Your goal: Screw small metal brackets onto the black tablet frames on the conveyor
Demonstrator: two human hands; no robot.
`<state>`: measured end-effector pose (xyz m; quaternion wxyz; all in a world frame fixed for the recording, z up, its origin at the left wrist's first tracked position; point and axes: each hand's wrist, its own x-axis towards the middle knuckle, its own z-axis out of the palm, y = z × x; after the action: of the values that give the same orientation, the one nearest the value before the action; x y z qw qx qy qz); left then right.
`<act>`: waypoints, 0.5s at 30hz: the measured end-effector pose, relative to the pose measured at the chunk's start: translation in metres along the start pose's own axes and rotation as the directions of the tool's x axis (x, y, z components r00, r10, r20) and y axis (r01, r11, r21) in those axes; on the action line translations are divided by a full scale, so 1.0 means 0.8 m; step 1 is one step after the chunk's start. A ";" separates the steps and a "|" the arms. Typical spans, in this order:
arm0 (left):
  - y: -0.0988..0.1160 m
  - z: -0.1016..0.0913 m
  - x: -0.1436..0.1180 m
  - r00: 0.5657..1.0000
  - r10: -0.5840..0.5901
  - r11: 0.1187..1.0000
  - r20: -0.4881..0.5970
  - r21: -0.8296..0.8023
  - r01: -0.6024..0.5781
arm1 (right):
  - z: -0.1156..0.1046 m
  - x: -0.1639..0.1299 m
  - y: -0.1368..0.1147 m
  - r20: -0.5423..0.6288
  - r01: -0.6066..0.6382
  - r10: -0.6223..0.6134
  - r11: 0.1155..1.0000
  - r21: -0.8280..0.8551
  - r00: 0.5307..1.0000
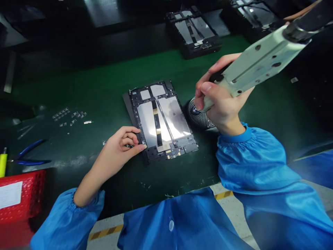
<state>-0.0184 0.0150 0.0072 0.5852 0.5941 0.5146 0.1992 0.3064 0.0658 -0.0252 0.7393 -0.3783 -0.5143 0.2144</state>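
Note:
An opened tablet (pixel 171 116), its silver battery panels and dark flex cable showing, lies on the bench over a dark flat plate. My left hand (pixel 122 146) has curled fingers at the tablet's lower left edge, with thumb and index finger against it. My right hand (pixel 223 100) is wrapped round a pale green electric screwdriver (pixel 262 59), tilted with its tip end down. That tip is over a round metal dish (pixel 200 116) with many small holes, right of the tablet. Whether the bit touches the dish is hidden by my fingers.
Small metal parts (pixel 70 116) are scattered on the green bench (pixel 99 86) at left. Blue-handled pliers (pixel 32 152), a yellow-handled tool (pixel 3 163) and a red bin (pixel 23 198) lie nearer. More opened tablets (pixel 194 31) stand at the back.

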 end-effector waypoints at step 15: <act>0.000 0.008 0.013 0.999 0.006 0.983 0.051 -0.184 0.004 | 0.022 0.011 -0.049 -0.012 0.117 -0.117 0.983 0.138 0.993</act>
<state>-0.0091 0.0207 0.0022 0.6504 0.5428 0.4786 0.2310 0.2909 0.0535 0.0136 0.7761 -0.2956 -0.5180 0.2049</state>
